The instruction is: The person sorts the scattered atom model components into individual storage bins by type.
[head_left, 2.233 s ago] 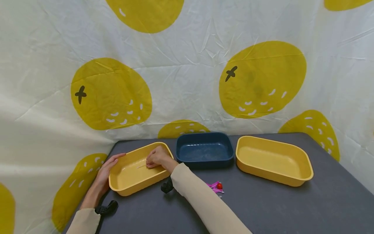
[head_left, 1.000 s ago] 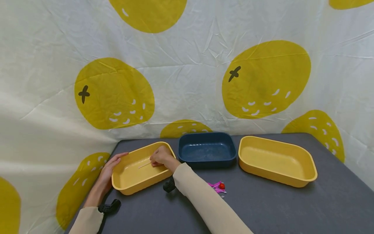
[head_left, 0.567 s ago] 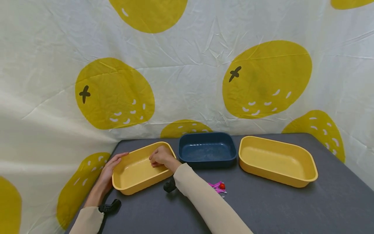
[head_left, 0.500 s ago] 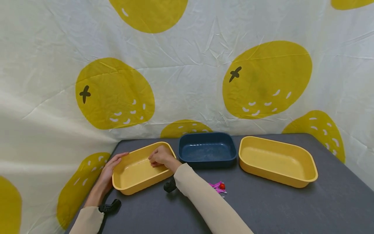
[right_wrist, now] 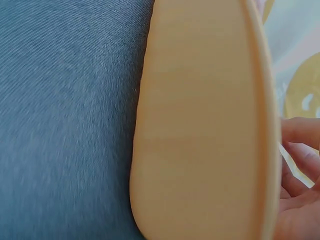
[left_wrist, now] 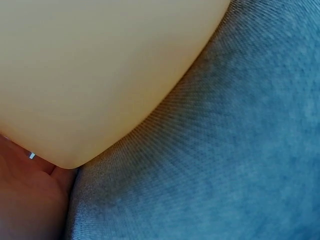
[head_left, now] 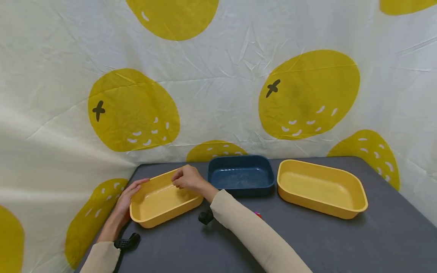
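Observation:
In the head view my left hand rests along the outer left side of the yellow tray, fingers long over its corner. The left wrist view has part of that hand against the tray's wall. Above the tray's right end is my right hand, thumb and finger brought together. A thin pale stick showed at these fingers earlier; now the fingers hide it, and the visible tray floor bears no stick. In the right wrist view the right hand has curled fingers beyond the tray rim.
A dark blue tray stands at the back centre, and a second yellow tray to its right. A small pink and red bit peeks out behind the right sleeve on the grey table. Patterned cloth hangs behind.
My right hand has risen from the tray's floor toward its far right rim. The thin stick has gone out of sight. The right sleeve now covers most of the pink pieces. My left hand stays put.

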The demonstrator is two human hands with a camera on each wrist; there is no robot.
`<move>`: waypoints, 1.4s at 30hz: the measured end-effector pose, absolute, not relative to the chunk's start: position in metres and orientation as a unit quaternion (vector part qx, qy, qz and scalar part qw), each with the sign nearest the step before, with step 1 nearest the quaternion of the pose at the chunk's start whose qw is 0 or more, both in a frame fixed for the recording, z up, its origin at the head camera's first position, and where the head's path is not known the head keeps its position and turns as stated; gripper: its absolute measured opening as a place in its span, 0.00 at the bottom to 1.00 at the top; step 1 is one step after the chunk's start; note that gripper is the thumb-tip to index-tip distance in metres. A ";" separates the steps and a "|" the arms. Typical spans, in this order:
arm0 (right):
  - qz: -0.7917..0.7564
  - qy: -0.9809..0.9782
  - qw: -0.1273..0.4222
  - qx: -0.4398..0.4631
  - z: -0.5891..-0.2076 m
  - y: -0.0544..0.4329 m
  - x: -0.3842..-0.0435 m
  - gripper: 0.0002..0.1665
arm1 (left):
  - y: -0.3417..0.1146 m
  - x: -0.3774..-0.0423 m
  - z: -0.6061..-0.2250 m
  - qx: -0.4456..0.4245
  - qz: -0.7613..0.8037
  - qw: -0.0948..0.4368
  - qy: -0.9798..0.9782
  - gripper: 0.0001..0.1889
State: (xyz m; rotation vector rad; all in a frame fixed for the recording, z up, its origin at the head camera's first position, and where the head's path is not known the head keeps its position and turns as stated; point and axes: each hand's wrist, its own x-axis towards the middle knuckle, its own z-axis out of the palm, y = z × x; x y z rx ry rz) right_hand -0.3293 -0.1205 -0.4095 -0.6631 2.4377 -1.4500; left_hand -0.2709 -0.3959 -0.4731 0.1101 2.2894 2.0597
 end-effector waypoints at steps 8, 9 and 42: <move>-0.464 0.835 0.108 -0.275 -0.396 -0.104 -0.325 0.06 | -0.404 -0.267 -0.471 0.031 0.671 0.026 0.741 0.29; -0.461 0.834 0.109 -0.282 -0.394 -0.102 -0.324 0.06 | -0.405 -0.267 -0.471 0.031 0.670 0.026 0.741 0.29; -0.482 0.795 0.123 -0.348 -0.357 0.039 -0.275 0.09 | -0.393 -0.267 -0.471 0.039 0.677 0.036 0.734 0.29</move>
